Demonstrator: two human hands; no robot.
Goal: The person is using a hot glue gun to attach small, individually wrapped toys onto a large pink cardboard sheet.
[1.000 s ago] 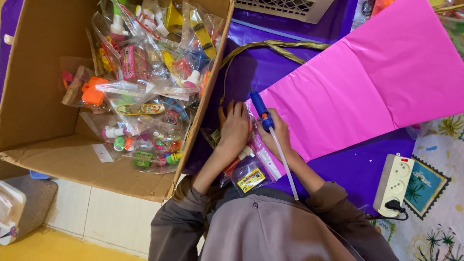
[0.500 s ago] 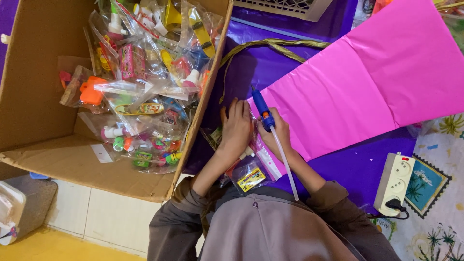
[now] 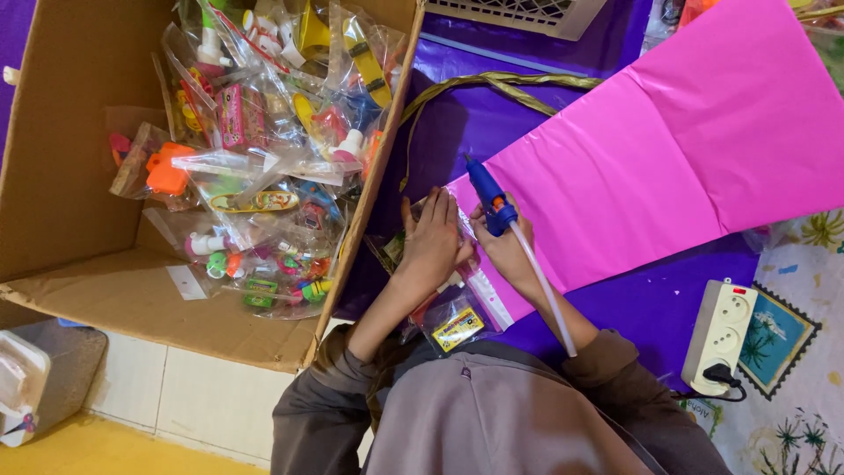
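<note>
Two hands meet at the near corner of the pink sheet [image 3: 668, 149]. Our right hand [image 3: 507, 249] is wrapped around a blue glue gun [image 3: 489, 199], nozzle aimed away from us at the sheet's edge, a pale glue stick [image 3: 545, 290] trailing back from it over the wrist. Our left hand [image 3: 432, 239] lies flat, fingers together, pressing a small clear packet [image 3: 457, 327] against that corner. More packets sit under the wrists, one with a yellow item inside.

Since a second ago almost nothing has shifted: both hands keep the same pose and the gun stays on the same spot, so we judge the glue is being laid or held to set at this corner.

Outward: purple sheeting [image 3: 492, 123] beneath, a twisted olive ribbon [image 3: 501, 84] lying on it, and a cardboard box [image 3: 70, 176] to the left heaped with bagged small toys. A white power strip [image 3: 719, 339] lies to the right with one plug in.

Hidden: the nozzle tip's contact, any glue bead and what lies under the left palm. We cannot tell whether this surface is a desk or the floor.
</note>
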